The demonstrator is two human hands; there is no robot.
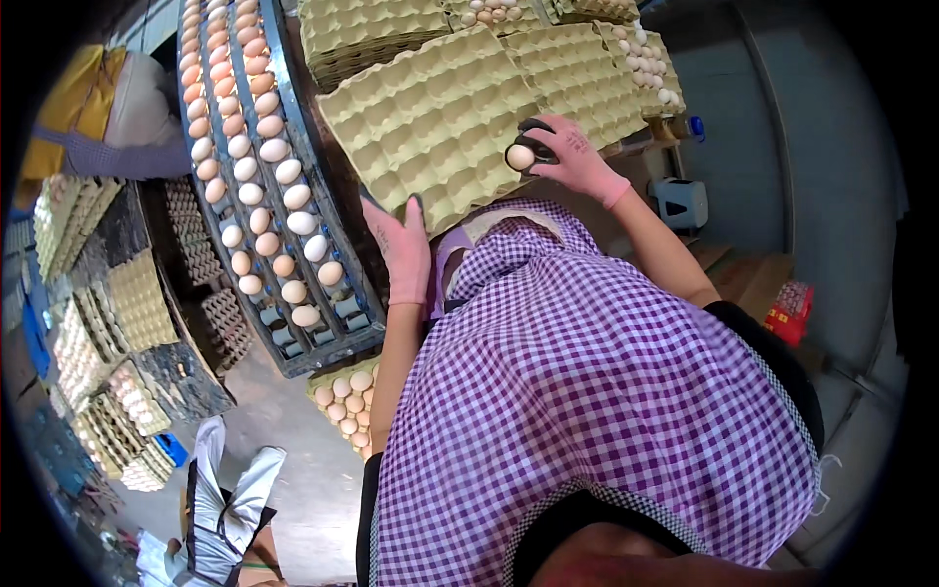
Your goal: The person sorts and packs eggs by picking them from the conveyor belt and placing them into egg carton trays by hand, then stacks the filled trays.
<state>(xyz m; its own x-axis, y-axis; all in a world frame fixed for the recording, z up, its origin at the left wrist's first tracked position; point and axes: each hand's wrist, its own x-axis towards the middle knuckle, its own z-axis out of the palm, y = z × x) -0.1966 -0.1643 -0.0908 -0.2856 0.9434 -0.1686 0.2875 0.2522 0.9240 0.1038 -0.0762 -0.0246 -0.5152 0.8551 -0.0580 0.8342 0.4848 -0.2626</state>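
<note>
My right hand (pixel 568 155), in a pink glove with dark fingertips, holds a pale egg (pixel 521 157) over a pulp egg tray (pixel 440 117). The cups of that tray show no eggs, and it lies tilted in front of me. At the tray's near left corner is my left hand (pixel 400 246), gloved the same way. Its thumb and fingers are spread, with the fingertips partly hidden at the tray's edge. To the left runs a roller conveyor (pixel 323 359) carrying rows of brown and whitish eggs (pixel 296 197).
A tray stack (pixel 374 33) stands behind, beside another tray (pixel 572 81) and a tray partly filled with small eggs (pixel 645 66). Below the conveyor's end sits a full egg tray (pixel 345 403). Across the conveyor is a person's sleeve (pixel 121 158). A table (pixel 183 374) bears more trays.
</note>
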